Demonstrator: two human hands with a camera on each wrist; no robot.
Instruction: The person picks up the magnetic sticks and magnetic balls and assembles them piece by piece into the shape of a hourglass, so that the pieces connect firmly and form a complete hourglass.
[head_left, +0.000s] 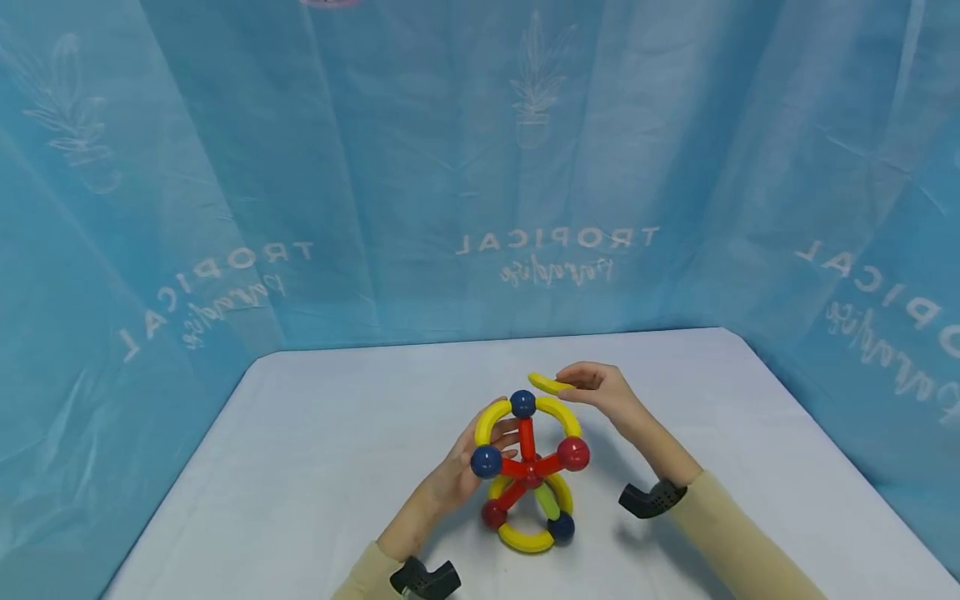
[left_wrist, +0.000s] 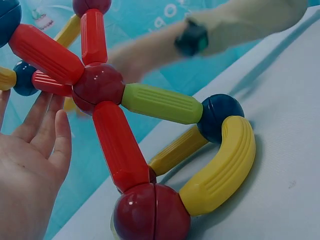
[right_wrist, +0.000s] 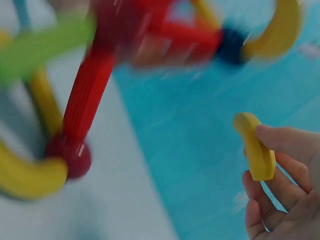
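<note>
A model of red, yellow and green rods and red and blue balls stands on the table, with a red ball (head_left: 532,475) at its centre. Curved yellow rods make a ring at the top and another at the base. My left hand (left_wrist: 35,160) supports the upper part from the left, its fingers extended behind a red rod (left_wrist: 50,84) and near a blue ball (left_wrist: 25,78). Beyond the top ring, my right hand (head_left: 600,390) pinches a loose curved yellow rod (right_wrist: 256,147) between thumb and fingers. That rod is held in the air, apart from the model.
The white table (head_left: 337,417) stretches out around the model. Behind it and along both sides hangs a blue printed curtain (head_left: 420,167). Dark wrist devices (head_left: 652,498) sit on both forearms, over beige sleeves (head_left: 738,542).
</note>
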